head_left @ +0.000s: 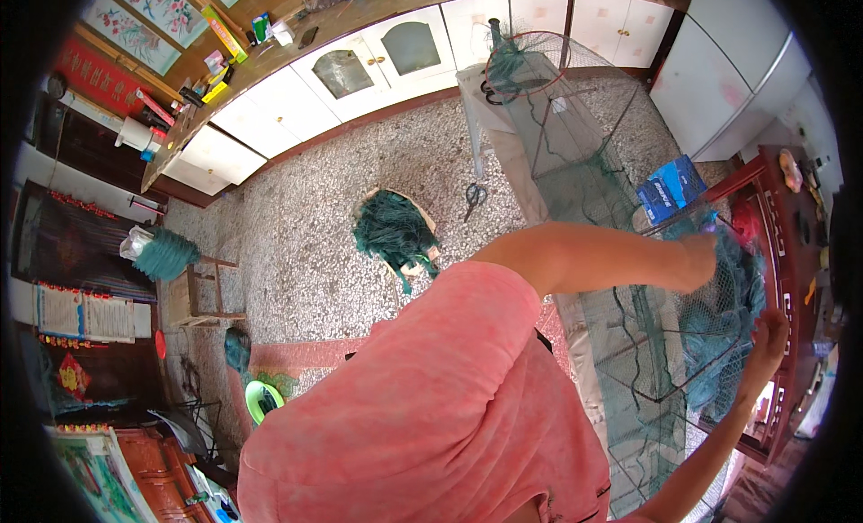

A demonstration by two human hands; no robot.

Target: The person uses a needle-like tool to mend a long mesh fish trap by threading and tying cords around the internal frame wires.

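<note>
A long green net cage (575, 163) with wire frames stretches from the far cupboards toward me over a pale bench (490, 119). Its near end is bunched into a heap of green netting (719, 325) at the right. My left hand (701, 253) reaches across from my pink-sleeved shoulder and grips the top of that bunched netting. Lower down, my right hand (769, 339) holds the netting's right side, fingers closed on the mesh. A blue packet (671, 187) lies just beyond my left hand.
Scissors (475, 196) lie on the speckled floor near a pile of green netting (394, 228). White cupboards (360, 69) line the far wall. A dark wooden table (782, 217) stands at the right. A stool with a green bundle (166, 253) and a green bowl (261, 399) are at the left.
</note>
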